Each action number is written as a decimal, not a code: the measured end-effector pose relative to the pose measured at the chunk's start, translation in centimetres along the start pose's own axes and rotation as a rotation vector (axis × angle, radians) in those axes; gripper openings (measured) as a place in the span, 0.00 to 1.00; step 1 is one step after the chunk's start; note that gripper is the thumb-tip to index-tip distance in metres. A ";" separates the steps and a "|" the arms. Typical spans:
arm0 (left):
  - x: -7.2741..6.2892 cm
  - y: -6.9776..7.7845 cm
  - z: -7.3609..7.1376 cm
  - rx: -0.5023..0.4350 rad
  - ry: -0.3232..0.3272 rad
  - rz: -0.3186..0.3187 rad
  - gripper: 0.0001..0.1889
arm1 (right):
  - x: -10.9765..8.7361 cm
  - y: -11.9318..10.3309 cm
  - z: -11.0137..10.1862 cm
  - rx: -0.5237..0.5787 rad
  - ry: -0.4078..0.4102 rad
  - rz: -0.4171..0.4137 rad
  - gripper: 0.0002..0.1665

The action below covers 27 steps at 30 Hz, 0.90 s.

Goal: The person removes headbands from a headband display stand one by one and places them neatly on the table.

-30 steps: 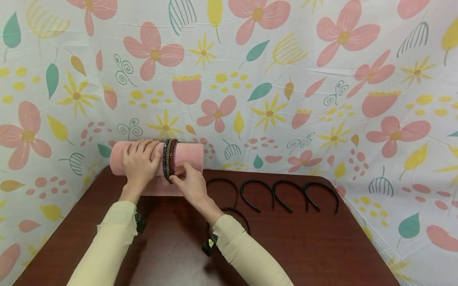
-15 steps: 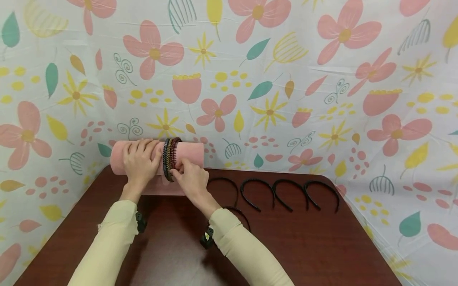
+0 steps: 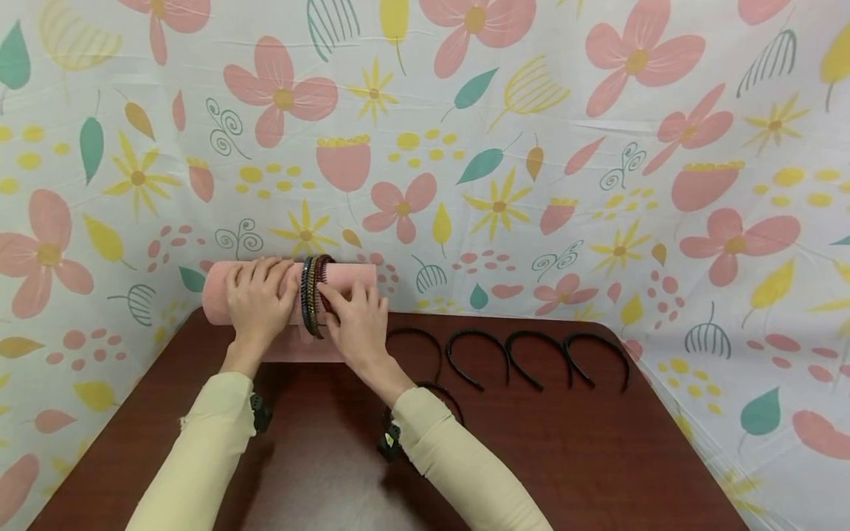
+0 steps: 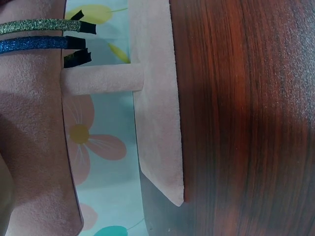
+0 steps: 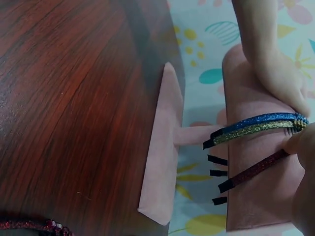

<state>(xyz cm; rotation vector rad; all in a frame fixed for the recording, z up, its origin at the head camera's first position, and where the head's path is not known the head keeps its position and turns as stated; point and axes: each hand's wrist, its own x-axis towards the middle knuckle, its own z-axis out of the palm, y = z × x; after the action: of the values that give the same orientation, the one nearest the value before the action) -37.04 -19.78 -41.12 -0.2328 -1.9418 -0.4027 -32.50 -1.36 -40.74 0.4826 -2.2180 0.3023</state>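
A pink, plush headband stand lies along the back left of the table, its roll raised on a post above a flat base. My left hand grips the roll from above, left of the headbands. Around the roll sit a glittery blue headband and a gold-green headband, side by side. To their right, my right hand pinches a dark red glittery headband near its upper front. The red band's black-tipped end slants away from the other two. The fingers' far sides are hidden.
Several dark headbands lie in a row on the brown table, right of the stand. Another dark headband lies in front, partly behind the right forearm. A flower-patterned cloth hangs close behind.
My right hand's fingers have moved up along the front of the headbands, from near their lower ends to higher on the red one. The left hand stays in place.
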 end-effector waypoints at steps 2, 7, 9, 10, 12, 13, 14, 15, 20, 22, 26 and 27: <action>0.0 0.1 0.0 0.000 -0.002 -0.002 0.21 | 0.0 0.2 -0.1 -0.011 0.006 0.003 0.28; 0.1 0.1 0.1 0.000 -0.012 -0.005 0.22 | 0.1 0.6 -0.5 0.000 -0.040 0.050 0.27; 0.1 0.1 0.1 0.001 -0.017 -0.005 0.22 | 0.2 0.8 -0.7 -0.004 -0.055 0.063 0.28; 0.1 0.1 0.1 0.001 -0.017 -0.005 0.22 | 0.2 1.0 -0.7 -0.004 -0.058 0.068 0.28; 0.1 0.1 0.1 0.001 -0.014 -0.004 0.22 | 0.3 1.2 -0.8 -0.003 -0.057 0.073 0.28; 0.1 0.0 0.1 0.002 -0.012 -0.003 0.22 | 0.2 1.3 -0.9 -0.002 -0.052 0.073 0.28; 0.1 0.0 0.0 0.005 -0.013 -0.003 0.22 | 0.2 1.5 -1.0 -0.001 -0.050 0.074 0.28; 0.1 0.0 0.0 0.006 -0.012 -0.003 0.22 | 0.2 1.6 -1.0 0.003 -0.047 0.074 0.27; 0.0 -0.2 0.0 0.004 -0.015 0.000 0.23 | 0.0 2.5 -1.4 0.018 -0.046 0.081 0.27; -0.1 -0.2 0.0 0.000 -0.018 -0.002 0.22 | -0.1 2.8 -1.5 0.034 -0.056 0.085 0.27; 0.0 -0.2 -0.2 0.005 -0.033 -0.002 0.22 | -0.2 3.4 -1.6 0.054 -0.077 0.086 0.27; 0.0 -0.1 -0.2 0.004 -0.034 -0.004 0.22 | -0.2 3.5 -1.6 0.063 -0.078 0.083 0.27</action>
<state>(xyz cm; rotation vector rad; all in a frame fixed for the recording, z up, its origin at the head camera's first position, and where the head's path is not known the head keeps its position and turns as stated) -36.90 -19.98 -41.09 -0.2351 -1.9760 -0.3997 -32.80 2.45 -40.07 0.4439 -2.3136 0.4040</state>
